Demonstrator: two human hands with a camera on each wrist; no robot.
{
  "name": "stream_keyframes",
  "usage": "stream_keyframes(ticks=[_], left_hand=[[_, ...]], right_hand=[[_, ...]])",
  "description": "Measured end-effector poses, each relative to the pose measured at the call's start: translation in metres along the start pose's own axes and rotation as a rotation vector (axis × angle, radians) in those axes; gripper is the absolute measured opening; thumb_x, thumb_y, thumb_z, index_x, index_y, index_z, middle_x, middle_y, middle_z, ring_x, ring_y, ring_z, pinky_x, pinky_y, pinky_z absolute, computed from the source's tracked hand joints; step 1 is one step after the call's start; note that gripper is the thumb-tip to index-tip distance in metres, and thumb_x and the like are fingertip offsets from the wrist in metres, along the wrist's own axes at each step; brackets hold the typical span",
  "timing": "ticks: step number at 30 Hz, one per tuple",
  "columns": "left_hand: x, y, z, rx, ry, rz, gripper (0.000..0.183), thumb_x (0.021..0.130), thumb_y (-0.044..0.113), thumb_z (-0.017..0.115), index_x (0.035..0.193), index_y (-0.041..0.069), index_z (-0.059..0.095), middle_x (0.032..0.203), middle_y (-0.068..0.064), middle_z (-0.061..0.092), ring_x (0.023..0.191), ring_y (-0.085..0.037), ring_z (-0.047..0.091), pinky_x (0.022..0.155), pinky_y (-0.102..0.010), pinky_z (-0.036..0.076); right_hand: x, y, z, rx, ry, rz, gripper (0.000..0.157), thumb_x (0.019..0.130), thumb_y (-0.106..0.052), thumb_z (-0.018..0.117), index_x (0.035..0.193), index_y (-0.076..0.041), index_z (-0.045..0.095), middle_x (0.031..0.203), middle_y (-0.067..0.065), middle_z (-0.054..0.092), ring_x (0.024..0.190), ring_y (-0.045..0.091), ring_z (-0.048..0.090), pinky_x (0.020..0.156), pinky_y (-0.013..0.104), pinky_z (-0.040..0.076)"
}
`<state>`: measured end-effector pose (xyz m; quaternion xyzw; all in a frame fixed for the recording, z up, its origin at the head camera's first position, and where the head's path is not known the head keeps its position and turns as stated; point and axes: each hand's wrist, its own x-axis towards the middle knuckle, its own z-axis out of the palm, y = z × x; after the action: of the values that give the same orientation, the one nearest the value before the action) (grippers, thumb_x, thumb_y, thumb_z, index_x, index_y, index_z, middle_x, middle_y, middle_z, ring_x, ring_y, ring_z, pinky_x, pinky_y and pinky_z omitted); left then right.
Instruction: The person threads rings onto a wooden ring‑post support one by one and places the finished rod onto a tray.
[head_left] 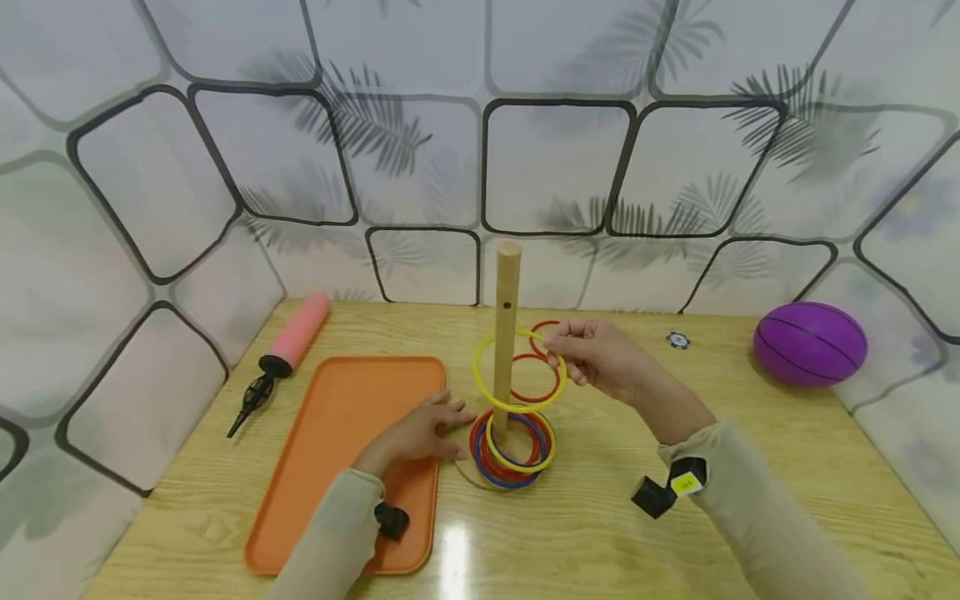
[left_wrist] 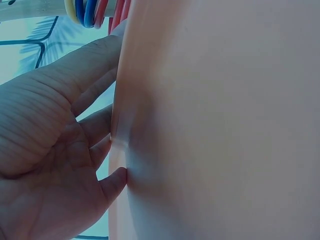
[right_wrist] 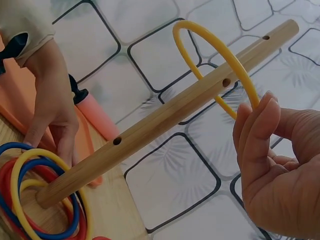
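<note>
My right hand (head_left: 600,358) pinches a yellow ring (head_left: 525,409) between thumb and fingers. That ring encircles the upright wooden post (head_left: 507,333), partway up it, as the right wrist view also shows. Around the foot of the post lies a pile of red, blue and yellow rings (right_wrist: 35,230) on a round wooden base (head_left: 471,477). My left hand (head_left: 420,429) is beside the base and the pile, its fingers loosely extended and holding nothing. Its wrist is over an orange tray (head_left: 352,408). Two red rings (head_left: 534,400) lie on the table behind the post.
On the wooden table (head_left: 600,533), a pink hand pump (head_left: 300,333) with a black nozzle lies at the back left. A purple ball (head_left: 810,344) rests at the far right, with a small poker chip (head_left: 678,340) left of it. Patterned cloth walls stand behind and at the sides.
</note>
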<state>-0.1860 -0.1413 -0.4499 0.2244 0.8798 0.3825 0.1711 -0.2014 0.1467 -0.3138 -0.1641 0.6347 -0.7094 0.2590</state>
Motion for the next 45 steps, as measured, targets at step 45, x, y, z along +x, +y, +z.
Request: stream_keyframes(ticks=[45], left_hand=[[-0.003,0.002,-0.001,-0.008,0.001,-0.021,0.058,0.077,0.018,0.079,0.131,0.013,0.059,0.145,-0.01,0.041,0.144,-0.031,0.008,0.112,-0.055,0.015]], right_hand=[[-0.009,0.136,-0.035,-0.089,0.14,0.14,0.029,0.099,-0.025,0.052,0.098,0.003,0.056,0.076,0.001,0.061,0.055,0.005,0.053,0.05,0.017,0.046]])
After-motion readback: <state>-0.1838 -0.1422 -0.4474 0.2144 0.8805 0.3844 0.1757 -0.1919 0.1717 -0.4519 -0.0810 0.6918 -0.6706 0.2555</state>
